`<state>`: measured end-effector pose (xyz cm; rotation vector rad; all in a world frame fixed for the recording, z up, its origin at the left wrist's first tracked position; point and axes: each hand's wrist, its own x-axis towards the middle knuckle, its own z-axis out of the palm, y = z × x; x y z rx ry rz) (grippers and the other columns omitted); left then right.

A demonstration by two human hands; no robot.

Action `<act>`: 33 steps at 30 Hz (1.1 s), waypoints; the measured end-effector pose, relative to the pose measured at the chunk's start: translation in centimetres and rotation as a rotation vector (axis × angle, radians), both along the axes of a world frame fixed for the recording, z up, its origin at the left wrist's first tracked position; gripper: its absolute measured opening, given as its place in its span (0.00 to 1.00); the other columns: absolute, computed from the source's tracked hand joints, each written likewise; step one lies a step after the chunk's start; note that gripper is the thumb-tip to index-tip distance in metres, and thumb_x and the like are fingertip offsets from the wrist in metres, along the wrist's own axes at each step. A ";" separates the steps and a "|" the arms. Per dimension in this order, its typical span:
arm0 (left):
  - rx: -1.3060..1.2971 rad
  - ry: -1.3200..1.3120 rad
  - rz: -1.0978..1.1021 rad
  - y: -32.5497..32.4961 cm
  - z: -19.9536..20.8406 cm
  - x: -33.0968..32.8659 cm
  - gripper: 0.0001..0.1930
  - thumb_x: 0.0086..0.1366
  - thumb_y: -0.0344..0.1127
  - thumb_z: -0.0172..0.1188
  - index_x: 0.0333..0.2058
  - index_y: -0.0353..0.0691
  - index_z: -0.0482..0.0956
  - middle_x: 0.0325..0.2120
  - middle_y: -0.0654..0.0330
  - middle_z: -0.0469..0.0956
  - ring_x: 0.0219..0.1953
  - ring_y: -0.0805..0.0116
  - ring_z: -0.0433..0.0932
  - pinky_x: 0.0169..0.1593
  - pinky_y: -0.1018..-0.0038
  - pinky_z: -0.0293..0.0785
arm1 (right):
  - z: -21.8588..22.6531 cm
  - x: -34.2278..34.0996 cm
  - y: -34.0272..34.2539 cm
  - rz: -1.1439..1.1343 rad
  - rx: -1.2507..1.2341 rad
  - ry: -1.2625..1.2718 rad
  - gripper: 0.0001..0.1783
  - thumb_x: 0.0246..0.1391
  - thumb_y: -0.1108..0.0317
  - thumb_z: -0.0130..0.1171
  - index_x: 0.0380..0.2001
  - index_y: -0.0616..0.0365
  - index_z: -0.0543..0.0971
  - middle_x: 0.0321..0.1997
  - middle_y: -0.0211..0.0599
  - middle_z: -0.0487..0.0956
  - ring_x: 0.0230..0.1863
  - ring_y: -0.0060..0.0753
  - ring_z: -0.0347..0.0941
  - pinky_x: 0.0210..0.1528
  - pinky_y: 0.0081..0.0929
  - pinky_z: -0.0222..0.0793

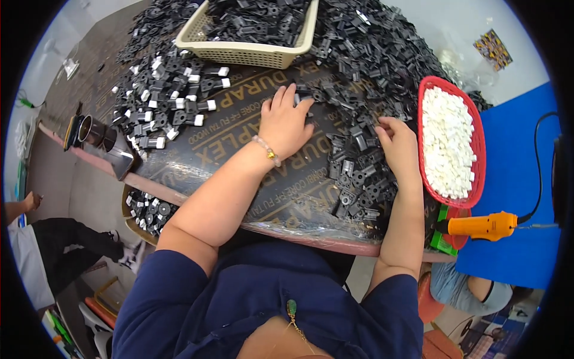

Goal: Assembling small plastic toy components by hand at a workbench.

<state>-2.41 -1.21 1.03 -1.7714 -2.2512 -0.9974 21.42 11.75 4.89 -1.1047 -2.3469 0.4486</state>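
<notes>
My left hand lies over the printed dark board of the table with its fingers spread. Its fingertips are beside a few small black plastic parts, and nothing shows in its grip. At the right, my right hand reaches into the edge of a large heap of black plastic parts. Its thumb and forefinger come close together there; what lies between them, if anything, is too small to make out. More loose black parts lie near that wrist. Left of my left hand are black parts with white caps.
A cream basket of black parts stands at the back. On the right are a red basket of small white pieces and an orange power tool. A box of parts sits below the left edge. People sit on both sides.
</notes>
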 end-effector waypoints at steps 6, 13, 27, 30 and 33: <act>-0.120 0.052 -0.132 0.1 -0.3 -1.2 0.18 0.53 0.32 0.69 0.45 0.43 0.83 0.56 0.51 0.74 0.55 0.51 0.75 0.56 0.62 0.75 | 1.6 0.8 -0.9 -0.001 -0.056 -0.184 0.11 0.53 0.73 0.64 0.41 0.65 0.81 0.36 0.48 0.84 0.36 0.44 0.81 0.42 0.35 0.75; 0.162 -0.639 -0.229 0.7 1.3 -0.4 0.13 0.69 0.38 0.57 0.49 0.41 0.79 0.42 0.55 0.81 0.43 0.61 0.80 0.47 0.68 0.74 | 0.5 0.5 -1.1 0.109 -0.055 -0.236 0.10 0.51 0.73 0.65 0.38 0.64 0.80 0.33 0.46 0.82 0.37 0.48 0.79 0.44 0.38 0.74; 0.078 -2.071 -0.614 1.1 0.1 -1.4 0.15 0.75 0.35 0.45 0.55 0.36 0.70 0.50 0.49 0.79 0.43 0.64 0.83 0.42 0.73 0.80 | 0.1 -0.6 -1.1 0.044 -0.269 0.061 0.26 0.50 0.77 0.68 0.53 0.58 0.72 0.34 0.39 0.81 0.32 0.30 0.77 0.39 0.29 0.74; 0.116 -2.093 -0.627 1.0 1.6 -0.6 0.15 0.74 0.32 0.47 0.57 0.36 0.68 0.53 0.49 0.77 0.48 0.63 0.81 0.47 0.72 0.80 | 2.0 1.7 -0.4 -0.001 -0.156 -0.135 0.15 0.50 0.76 0.67 0.42 0.62 0.77 0.31 0.39 0.81 0.32 0.34 0.77 0.38 0.30 0.73; 0.173 -1.940 -0.624 0.6 1.8 0.0 0.21 0.65 0.19 0.54 0.57 0.36 0.69 0.56 0.53 0.73 0.59 0.62 0.75 0.54 0.72 0.77 | 2.0 2.5 -0.5 0.046 -0.157 -0.276 0.17 0.44 0.74 0.71 0.39 0.62 0.79 0.30 0.41 0.80 0.32 0.38 0.77 0.37 0.33 0.72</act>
